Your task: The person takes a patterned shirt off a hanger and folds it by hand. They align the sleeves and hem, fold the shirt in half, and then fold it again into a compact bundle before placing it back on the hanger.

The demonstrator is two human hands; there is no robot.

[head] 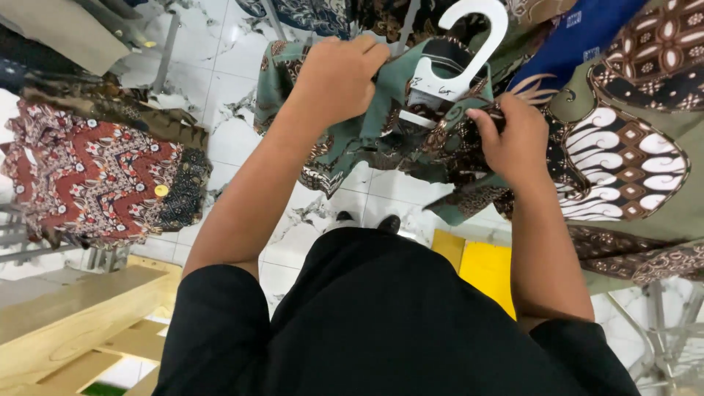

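Note:
A green patterned batik shirt point(345, 150) hangs on a white plastic hanger point(458, 55) in front of me. My left hand point(339, 73) is clenched on the shirt's fabric near the collar, left of the hanger. My right hand point(513, 139) pinches the shirt's front just below and right of the hanger, fingers closed on the cloth. The hanger's hook curves up above both hands. I wear a black top, and my shoes show on the floor below the shirt.
More batik garments point(631, 147) hang at the right, and a red zigzag-patterned one point(103, 176) at the left. A pale wooden pallet point(81, 315) lies lower left, a yellow panel point(484, 268) lower right. The floor point(220, 95) is white marble tile.

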